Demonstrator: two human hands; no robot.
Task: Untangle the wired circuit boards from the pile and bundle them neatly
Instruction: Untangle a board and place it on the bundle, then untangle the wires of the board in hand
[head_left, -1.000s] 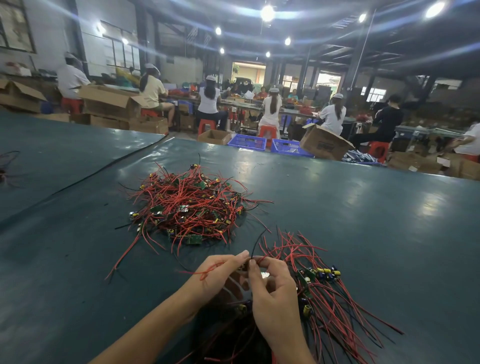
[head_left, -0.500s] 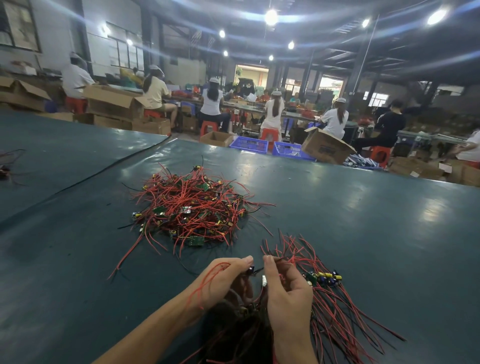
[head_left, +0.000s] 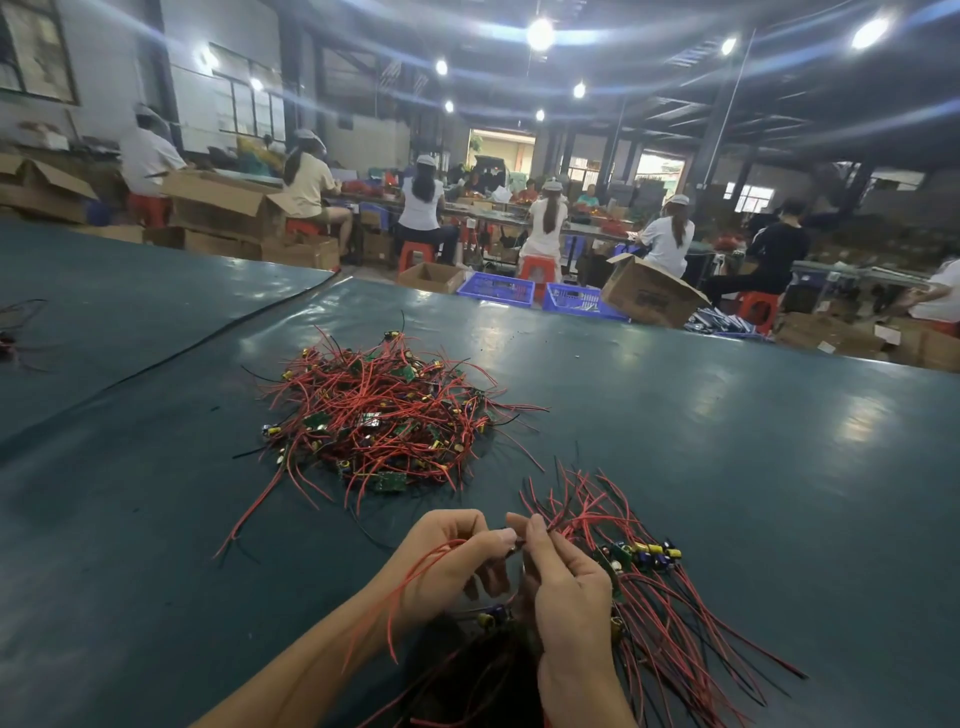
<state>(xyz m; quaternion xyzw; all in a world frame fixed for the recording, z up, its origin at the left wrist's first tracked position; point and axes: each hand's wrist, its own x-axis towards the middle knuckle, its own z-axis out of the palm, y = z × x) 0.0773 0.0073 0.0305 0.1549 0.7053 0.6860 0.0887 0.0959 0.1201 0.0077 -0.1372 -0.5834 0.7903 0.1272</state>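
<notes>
My left hand (head_left: 451, 553) and right hand (head_left: 569, 587) each pinch a red wire (head_left: 415, 569). The pile (head_left: 382, 415) lies beyond, and the bundle (head_left: 660, 597) is just beside my right.

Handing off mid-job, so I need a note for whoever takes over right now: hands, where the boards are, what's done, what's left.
Left hand: grips a red wire looped across it.
Right hand: pinches wire strands at its fingertips, which meet the left's.
Tangled pile: farther out on the green table, neither hand on it.
Sorted bunch: lies by the right hand, wires fanned out, not tied.
Done: some boards pulled free and laid together.
Left: untangle the big pile, then bundle.
</notes>
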